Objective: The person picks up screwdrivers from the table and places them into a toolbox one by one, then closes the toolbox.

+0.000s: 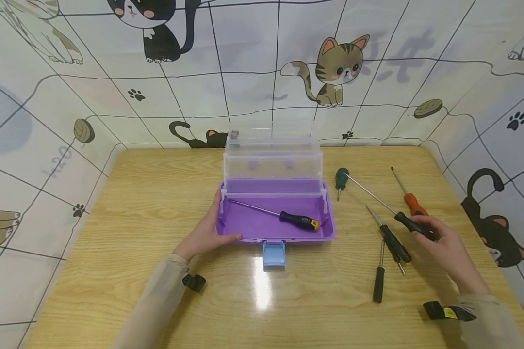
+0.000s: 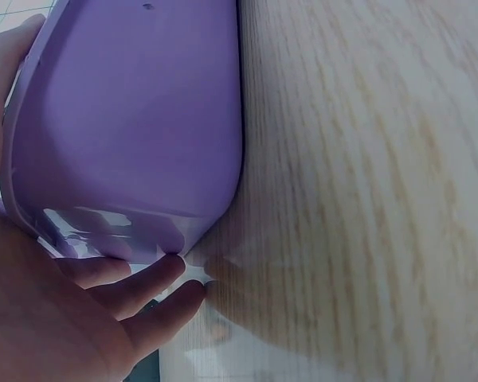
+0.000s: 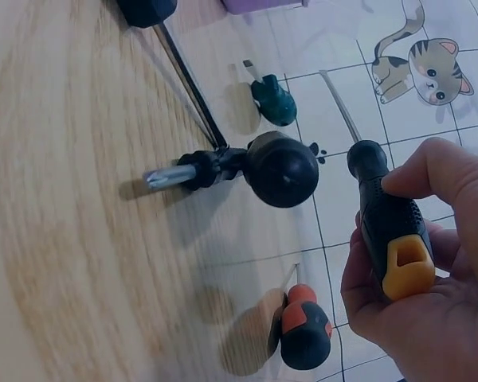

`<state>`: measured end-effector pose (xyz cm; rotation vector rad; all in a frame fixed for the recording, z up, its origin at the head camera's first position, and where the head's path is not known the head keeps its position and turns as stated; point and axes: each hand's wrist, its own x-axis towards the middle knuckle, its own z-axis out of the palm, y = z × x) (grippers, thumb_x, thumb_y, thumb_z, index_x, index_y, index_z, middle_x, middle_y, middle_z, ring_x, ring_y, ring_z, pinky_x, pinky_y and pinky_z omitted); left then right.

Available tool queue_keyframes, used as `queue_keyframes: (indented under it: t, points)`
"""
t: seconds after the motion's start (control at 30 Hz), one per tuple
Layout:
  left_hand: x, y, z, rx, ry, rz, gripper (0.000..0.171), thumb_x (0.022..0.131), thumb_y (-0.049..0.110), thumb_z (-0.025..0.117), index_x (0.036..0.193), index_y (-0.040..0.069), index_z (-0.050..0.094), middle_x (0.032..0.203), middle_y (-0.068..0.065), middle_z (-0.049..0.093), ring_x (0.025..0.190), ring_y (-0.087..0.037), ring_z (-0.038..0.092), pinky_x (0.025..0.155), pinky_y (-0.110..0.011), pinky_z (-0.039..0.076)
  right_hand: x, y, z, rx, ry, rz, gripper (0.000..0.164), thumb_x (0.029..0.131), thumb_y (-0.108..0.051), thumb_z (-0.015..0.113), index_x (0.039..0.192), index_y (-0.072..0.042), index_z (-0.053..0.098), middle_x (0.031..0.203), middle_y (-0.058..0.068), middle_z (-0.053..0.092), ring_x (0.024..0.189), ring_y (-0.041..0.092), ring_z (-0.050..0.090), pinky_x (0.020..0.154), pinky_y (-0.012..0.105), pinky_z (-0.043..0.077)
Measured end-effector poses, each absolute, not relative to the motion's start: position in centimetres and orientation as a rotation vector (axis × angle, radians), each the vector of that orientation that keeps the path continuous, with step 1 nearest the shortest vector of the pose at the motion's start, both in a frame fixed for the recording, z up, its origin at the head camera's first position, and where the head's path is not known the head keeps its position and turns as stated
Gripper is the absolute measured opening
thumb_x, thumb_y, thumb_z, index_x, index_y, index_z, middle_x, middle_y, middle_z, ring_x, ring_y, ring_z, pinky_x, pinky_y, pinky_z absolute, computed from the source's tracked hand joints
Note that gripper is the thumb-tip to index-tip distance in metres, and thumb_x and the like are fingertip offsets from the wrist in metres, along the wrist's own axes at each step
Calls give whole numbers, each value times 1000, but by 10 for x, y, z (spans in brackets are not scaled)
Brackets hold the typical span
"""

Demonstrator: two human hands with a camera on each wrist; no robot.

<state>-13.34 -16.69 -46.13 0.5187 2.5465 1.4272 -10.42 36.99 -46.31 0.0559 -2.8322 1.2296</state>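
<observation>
A purple toolbox (image 1: 275,235) with a raised clear lid (image 1: 272,167) stands on the table. My left hand (image 1: 207,225) grips its left front corner, thumb along the front rim and fingers against the side wall, as the left wrist view shows. Inside lies a screwdriver (image 1: 299,220) with a black handle and yellow end. On the right, my right hand (image 1: 445,247) holds a long-shafted screwdriver (image 3: 386,215) by its black handle. Its shaft points away to the upper left, and its yellow end shows in the right wrist view.
Around the right hand lie an orange-and-black screwdriver (image 1: 414,203), a stubby green screwdriver (image 1: 342,179), black-handled screwdrivers (image 1: 394,244) lying close together, and a smaller black one (image 1: 378,286) nearer the front. A blue latch (image 1: 273,254) juts from the box's front. Cat-patterned cloth (image 1: 253,92) borders the table (image 1: 157,189).
</observation>
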Motion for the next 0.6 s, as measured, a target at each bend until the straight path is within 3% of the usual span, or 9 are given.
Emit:
queue_keyframes:
  t: [0.13,0.33,0.6]
  points:
    - [-139,-171,-478,537,2567,1421,132,73,30,86,152,21,-20,160,-9,-7,144,-32,7,113,-53,16,-105,369,-462,67,-2823,1224,34,92,-4,63,124,6,54,106,-21,48,85,-6,47,58,16,39]
    - [-139,-171,-477,548,2556,1442,133,72,28,87,152,21,-19,160,-12,-6,144,-35,9,112,-55,18,-106,367,-460,76,-2799,1221,33,92,-2,63,123,6,55,104,-26,48,86,-6,47,60,13,38]
    - [-138,-171,-475,523,2536,1452,131,74,28,86,152,21,-19,160,-8,-7,144,-32,7,113,-53,15,-110,362,-454,83,-2808,1183,32,92,-3,61,122,5,55,103,-20,52,83,-3,49,60,13,38]
